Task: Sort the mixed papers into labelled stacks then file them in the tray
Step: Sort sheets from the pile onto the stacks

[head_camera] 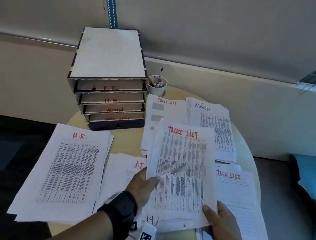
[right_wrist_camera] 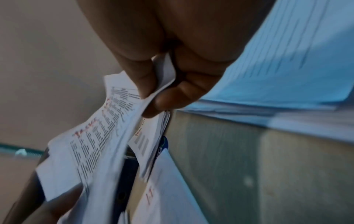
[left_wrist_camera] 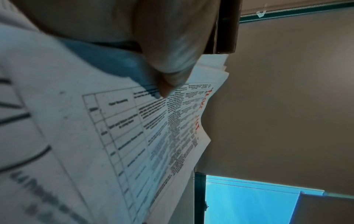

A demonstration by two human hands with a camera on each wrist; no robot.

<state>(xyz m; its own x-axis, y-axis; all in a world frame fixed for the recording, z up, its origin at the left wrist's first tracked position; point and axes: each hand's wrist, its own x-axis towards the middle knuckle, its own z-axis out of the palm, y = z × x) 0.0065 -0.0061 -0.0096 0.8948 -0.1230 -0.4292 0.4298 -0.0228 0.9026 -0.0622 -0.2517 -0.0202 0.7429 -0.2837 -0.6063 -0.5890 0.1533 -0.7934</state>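
Note:
Both hands hold a sheaf of papers headed "TASK LIST" (head_camera: 182,171) above the round table (head_camera: 127,142). My left hand (head_camera: 144,183) grips its left edge, thumb on top (left_wrist_camera: 172,72). My right hand (head_camera: 219,217) pinches the lower right corner between thumb and fingers (right_wrist_camera: 153,84). On the table lie an H.R. stack (head_camera: 68,169), an I.T. stack (head_camera: 121,172), a Task List stack (head_camera: 165,113), an ADMIN stack (head_camera: 215,128) and another Task List pile (head_camera: 238,198). The tiered tray (head_camera: 108,89) stands at the back, with slots labelled I.T., H.R., ADMIN and TASK LIST.
A white cup with pens (head_camera: 157,84) stands right of the tray. Behind the table runs a wall with a ledge (head_camera: 233,70). A teal seat (head_camera: 311,181) is at the right; the dark floor (head_camera: 9,146) lies to the left.

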